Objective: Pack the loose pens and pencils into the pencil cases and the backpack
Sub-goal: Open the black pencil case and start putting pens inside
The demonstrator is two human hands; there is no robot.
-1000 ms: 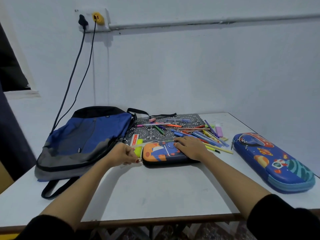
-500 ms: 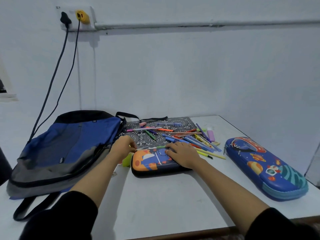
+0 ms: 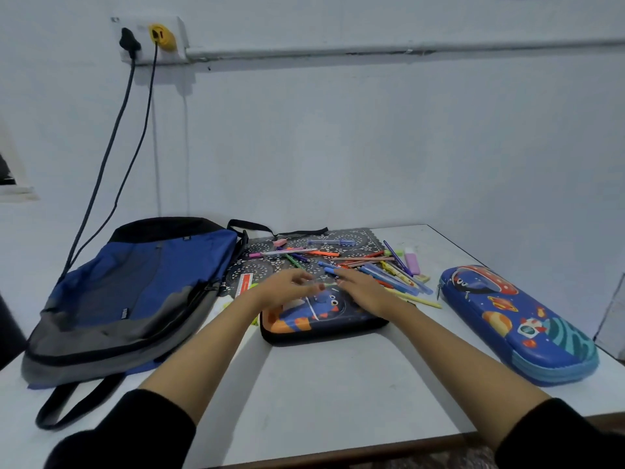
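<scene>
A small dark pencil case (image 3: 321, 321) with an orange and blue cartoon lies at the table's middle. My left hand (image 3: 287, 286) is blurred at the case's far edge, fingers curled as if pinching its zip pull. My right hand (image 3: 367, 291) presses flat on the case's far right part. Several loose pens and pencils (image 3: 375, 265) are scattered behind the case, partly on a dark patterned mat (image 3: 260, 270). A larger blue space-print pencil case (image 3: 517, 321) lies zipped up at the right. A blue and grey backpack (image 3: 135, 292) lies flat at the left.
The white table (image 3: 321, 384) ends at a wall behind and a front edge near my sleeves. Two cables (image 3: 111, 157) hang from a wall socket down behind the backpack. A purple eraser-like block (image 3: 412, 262) sits beyond the pens.
My left hand has slid from the small case's left corner along its far edge towards the middle. The right hand stays on the case. The camera has moved closer.
</scene>
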